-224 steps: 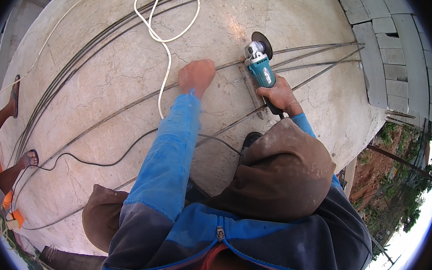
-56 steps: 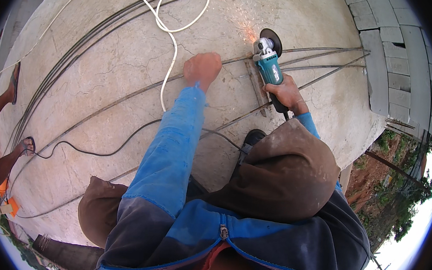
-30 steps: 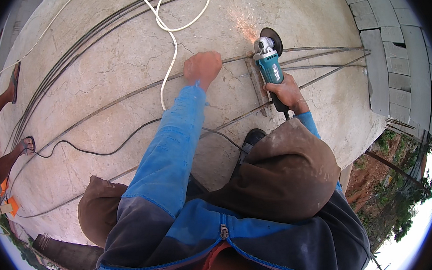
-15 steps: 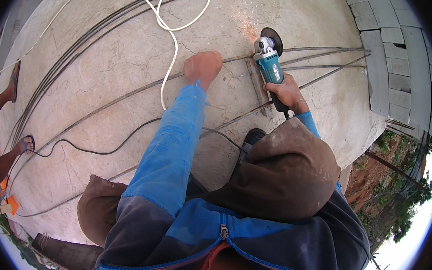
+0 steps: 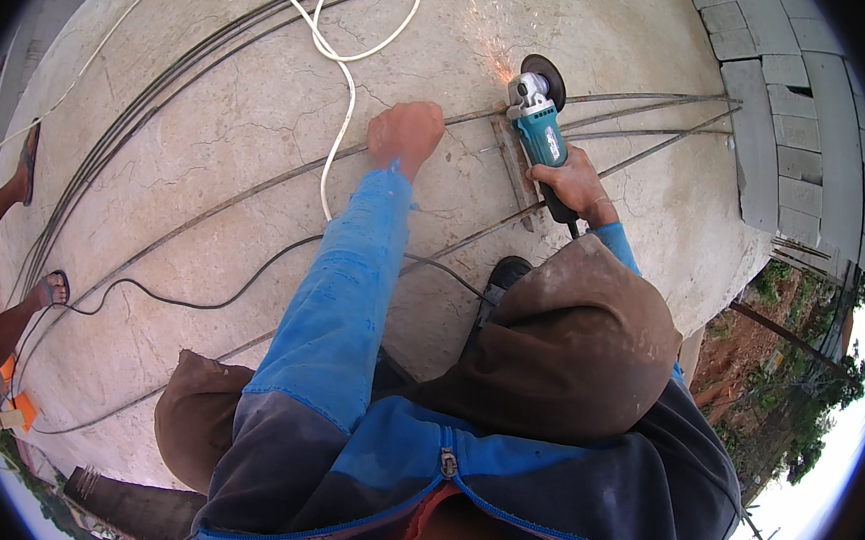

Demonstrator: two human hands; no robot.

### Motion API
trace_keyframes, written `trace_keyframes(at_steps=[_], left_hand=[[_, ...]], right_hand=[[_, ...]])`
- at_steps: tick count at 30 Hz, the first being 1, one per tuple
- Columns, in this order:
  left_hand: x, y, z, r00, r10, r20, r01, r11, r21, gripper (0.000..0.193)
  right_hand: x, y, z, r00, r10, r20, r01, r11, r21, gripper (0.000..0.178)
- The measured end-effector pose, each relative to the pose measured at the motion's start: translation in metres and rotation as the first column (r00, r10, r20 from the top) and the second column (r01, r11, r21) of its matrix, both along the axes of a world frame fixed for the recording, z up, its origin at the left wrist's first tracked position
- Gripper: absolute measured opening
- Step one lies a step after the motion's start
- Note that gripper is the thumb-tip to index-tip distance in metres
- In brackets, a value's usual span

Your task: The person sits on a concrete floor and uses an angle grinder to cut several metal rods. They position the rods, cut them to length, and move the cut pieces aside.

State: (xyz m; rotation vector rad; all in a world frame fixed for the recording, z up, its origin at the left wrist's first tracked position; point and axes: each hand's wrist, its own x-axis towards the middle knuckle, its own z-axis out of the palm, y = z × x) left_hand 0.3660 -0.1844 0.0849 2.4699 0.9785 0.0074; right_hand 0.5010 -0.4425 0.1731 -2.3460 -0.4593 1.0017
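My right hand (image 5: pixel 576 187) is closed around the rear of a teal angle grinder (image 5: pixel 542 132) with a silver head. The grinder's dark disc (image 5: pixel 545 80) meets a long steel bar, and orange sparks (image 5: pixel 495 56) spray away from it toward the far side. My left hand (image 5: pixel 406 133) makes a fist around the same steel bar (image 5: pixel 258 190), left of the grinder. Beneath the bar near the grinder lies a short flat strip (image 5: pixel 514 168), which looks like wood or rusty metal.
A bundle of dark bars (image 5: pixel 153 110) curves along the left. A white cable (image 5: pixel 350 94) loops at the far side, and a black cord (image 5: pixel 179 303) crosses the concrete floor (image 5: pixel 231 146). Grey blocks (image 5: pixel 794 125) are stacked at right. Another person's sandalled foot (image 5: pixel 54 289) is at left.
Both hands and the grinder stay almost in place. The spark spray looks brighter and a little more spread out.
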Motion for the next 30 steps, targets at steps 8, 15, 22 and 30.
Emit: trace_keyframes(at_steps=[8,15,22,30], left_hand=[[-0.001,0.001,0.001,1.000,0.004,-0.007,-0.004,1.000,-0.009,0.053],[0.000,0.000,0.005,1.000,0.001,-0.015,-0.001,1.000,-0.019,0.054],[-0.001,0.001,0.007,1.000,0.001,-0.011,-0.001,1.000,-0.020,0.054],[-0.001,0.000,0.004,1.000,0.001,0.002,-0.001,1.000,-0.002,0.053]], right_hand=[[-0.004,0.004,0.004,0.998,-0.057,-0.006,0.057,0.998,0.028,0.042],[-0.001,0.000,-0.001,1.000,-0.008,0.021,0.008,1.000,0.010,0.042],[0.000,0.001,-0.003,0.999,-0.033,0.014,0.033,0.999,0.008,0.044],[0.001,-0.001,-0.006,1.000,-0.009,0.018,0.009,1.000,0.001,0.040]])
